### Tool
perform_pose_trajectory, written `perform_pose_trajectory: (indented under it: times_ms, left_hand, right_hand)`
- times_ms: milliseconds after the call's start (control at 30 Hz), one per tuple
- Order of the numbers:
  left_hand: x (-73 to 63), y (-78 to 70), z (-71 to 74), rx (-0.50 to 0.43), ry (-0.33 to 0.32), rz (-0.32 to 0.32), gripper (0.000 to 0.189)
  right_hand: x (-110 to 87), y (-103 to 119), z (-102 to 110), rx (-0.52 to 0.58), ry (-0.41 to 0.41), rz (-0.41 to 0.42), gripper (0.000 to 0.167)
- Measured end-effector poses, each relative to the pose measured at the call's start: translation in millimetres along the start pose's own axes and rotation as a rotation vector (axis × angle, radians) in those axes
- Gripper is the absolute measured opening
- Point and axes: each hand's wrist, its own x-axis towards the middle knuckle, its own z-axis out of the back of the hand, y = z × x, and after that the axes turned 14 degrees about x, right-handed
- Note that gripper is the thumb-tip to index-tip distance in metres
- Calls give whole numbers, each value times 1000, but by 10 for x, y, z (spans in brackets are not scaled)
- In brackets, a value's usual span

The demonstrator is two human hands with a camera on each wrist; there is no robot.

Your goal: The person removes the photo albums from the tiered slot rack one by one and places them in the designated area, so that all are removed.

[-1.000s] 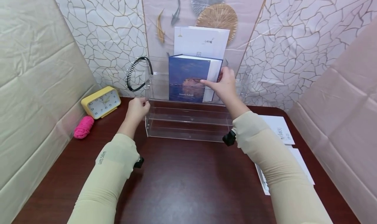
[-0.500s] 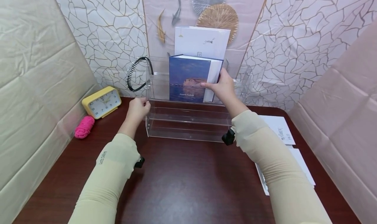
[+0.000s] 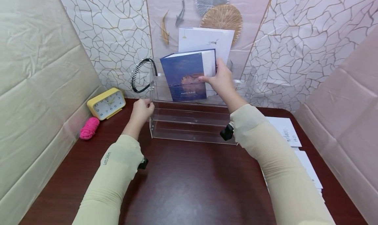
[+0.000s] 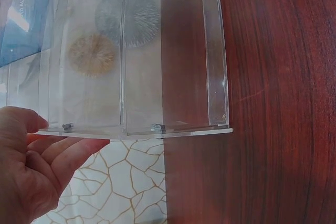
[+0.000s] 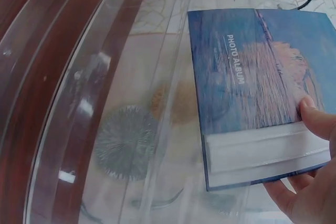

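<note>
A clear acrylic rack [image 3: 195, 134] stands on the table at the back. My left hand [image 3: 141, 110] grips its left side panel, and in the left wrist view the thumb and fingers lie on either side of the panel's edge [image 4: 178, 133]. A blue photo album [image 3: 183, 75] leans to the left, its lower edge at the rack's upper tier. With the thumb on the front cover and the fingers behind, my right hand [image 3: 221, 80] pinches the album by its right edge, as the right wrist view also shows. Behind it stands a white book [image 3: 203, 37].
A black toothed headband [image 3: 134, 77] hangs at the rack's upper left corner. Left of the rack are a yellow alarm clock [image 3: 107, 103] and a pink yarn ball [image 3: 89, 128]. White books [image 3: 284, 129] lie along the right table edge, partly behind the right sleeve.
The photo album has tilted left, its upper right corner now raised, and the right hand has moved a little up and left with it. My left hand keeps its grip on the rack.
</note>
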Motion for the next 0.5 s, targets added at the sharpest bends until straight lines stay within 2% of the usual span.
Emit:
perform_pose_trajectory:
  times_ms: [333,500]
  left_hand:
    - [8,-3,-22,12,-27,-18,32]
    - [10,6,-12,13,-20,-10,32]
  right_hand:
    - [72,180,-44,75,32,91,65]
    - [105,208,26,171,55,148,64]
